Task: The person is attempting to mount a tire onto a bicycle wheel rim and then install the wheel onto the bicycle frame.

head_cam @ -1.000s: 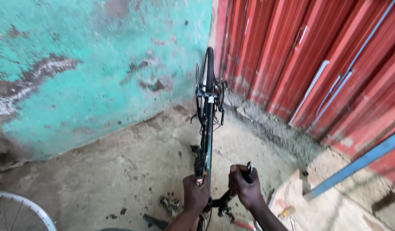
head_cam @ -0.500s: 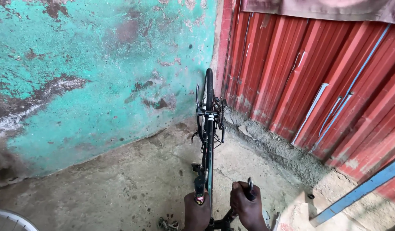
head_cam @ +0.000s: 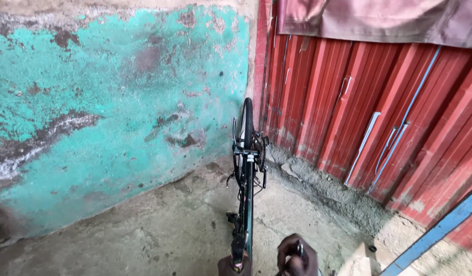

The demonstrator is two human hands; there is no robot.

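Observation:
A black bicycle (head_cam: 244,189) stands upside-down or upright on edge on the concrete floor, its wheel (head_cam: 247,122) pointing at the corner where the walls meet. At the bottom edge, my left hand (head_cam: 231,266) rests against the near end of the frame, only its top showing. Just to the right of it, my right hand (head_cam: 296,255) is closed around a small dark tool or bicycle part. Both wrists are cut off by the frame edge.
A peeling turquoise wall (head_cam: 118,117) fills the left. Red corrugated metal sheeting (head_cam: 369,112) runs along the right, with a cloth (head_cam: 379,20) hanging over its top. A blue bar (head_cam: 440,230) leans at the lower right. Rubble lies along the sheeting's base.
The view has tilted upward, so my hands and the bicycle have slid toward the bottom edge. The other wheel at the lower left and the cardboard at the right have left the view.

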